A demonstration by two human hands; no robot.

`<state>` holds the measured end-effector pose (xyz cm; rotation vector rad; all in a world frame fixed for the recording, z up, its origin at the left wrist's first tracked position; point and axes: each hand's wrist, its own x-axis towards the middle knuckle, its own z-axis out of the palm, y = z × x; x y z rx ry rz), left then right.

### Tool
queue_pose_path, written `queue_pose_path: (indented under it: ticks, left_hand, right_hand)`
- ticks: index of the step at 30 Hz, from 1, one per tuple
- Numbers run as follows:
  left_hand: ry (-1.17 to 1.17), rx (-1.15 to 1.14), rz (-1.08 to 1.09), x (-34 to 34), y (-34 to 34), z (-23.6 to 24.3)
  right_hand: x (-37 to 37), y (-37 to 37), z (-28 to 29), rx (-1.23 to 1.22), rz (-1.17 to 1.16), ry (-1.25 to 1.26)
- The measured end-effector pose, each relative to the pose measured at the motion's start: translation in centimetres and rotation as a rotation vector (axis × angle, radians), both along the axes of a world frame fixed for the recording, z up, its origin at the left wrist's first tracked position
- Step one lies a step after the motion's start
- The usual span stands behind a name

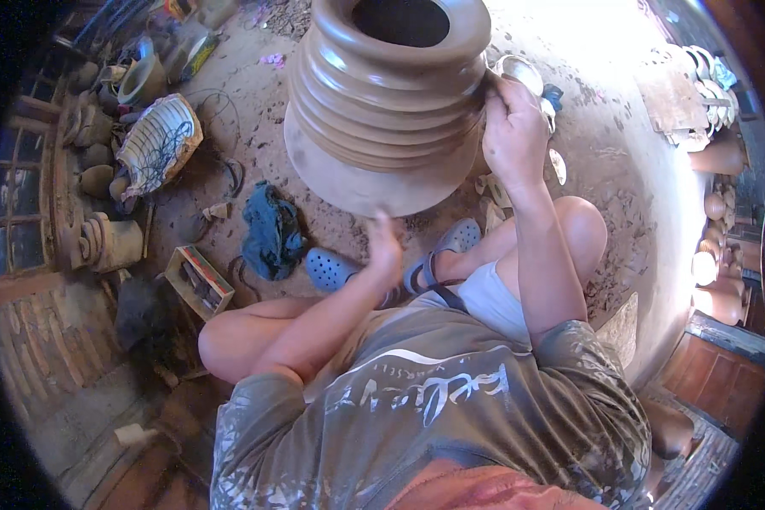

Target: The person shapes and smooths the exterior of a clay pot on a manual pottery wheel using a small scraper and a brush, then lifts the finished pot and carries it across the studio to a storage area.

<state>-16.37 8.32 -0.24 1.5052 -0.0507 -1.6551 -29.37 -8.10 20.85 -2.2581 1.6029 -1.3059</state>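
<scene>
A large wet clay pot (387, 98) with ringed sides and a dark mouth stands on a pale round wheel head (357, 191) at top centre. My right hand (515, 127) is at the pot's right side, fingers bent against it; whether they hold anything is hidden. My left hand (383, 251), a little blurred, is low in front of the wheel head, fingers loosely apart, holding nothing visible. Beyond it lie my blue-grey clogged feet (336, 269).
A blue cloth (268, 234), a shallow box (195, 285) and a cracked ribbed vessel (157, 144) lie on the dirt-strewn floor (246, 93) to the left. Stacked pots (714, 297) line the right side. A white bowl (518, 70) sits behind my right hand.
</scene>
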Motion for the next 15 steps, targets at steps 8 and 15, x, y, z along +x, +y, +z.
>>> queue_pose_path:
  ticks: [8,15]
  left_hand:
    - [0.052,-0.297,0.39,9.4,-6.5,0.4]
    - [0.044,0.009,0.032,-1.4,1.0,-2.4]
  right_hand:
    - [-0.7,1.1,-0.3,-0.036,-0.016,0.015]
    - [-0.7,0.5,-1.1,-0.06,-0.001,0.03]
